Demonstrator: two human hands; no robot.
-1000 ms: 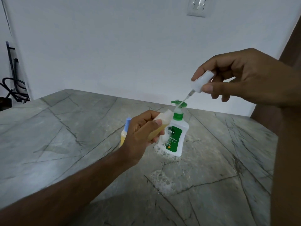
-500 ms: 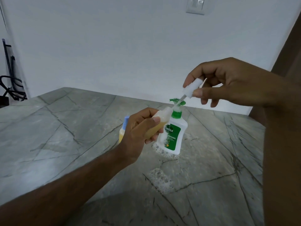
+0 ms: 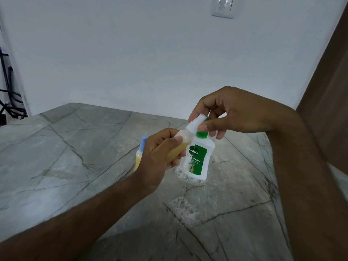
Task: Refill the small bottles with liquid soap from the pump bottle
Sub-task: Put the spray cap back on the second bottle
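Observation:
My left hand (image 3: 158,157) grips a small clear bottle (image 3: 183,141) of yellow soap, tilted to the right above the counter. My right hand (image 3: 231,112) pinches a white spray cap (image 3: 195,123) that sits on this bottle's neck. Right behind stands the white Dettol pump bottle (image 3: 196,157) with a green label and green collar; its pump head is mostly hidden by my right hand. A second small bottle (image 3: 140,153) with yellow soap and a blue cap stands upright to the left, partly hidden by my left hand.
The grey marble counter (image 3: 66,162) carries a patch of foam (image 3: 185,210) in front of the pump bottle and more foam at its base. A white wall rises behind, with a switch plate (image 3: 223,6) at top. Brown wood panel (image 3: 329,76) stands at right; black cables (image 3: 9,104) hang far left.
My right hand came down and left with the white spray cap, and its tube went into the small bottle. The cap now sits on the bottle's neck. My left hand stayed about where it was.

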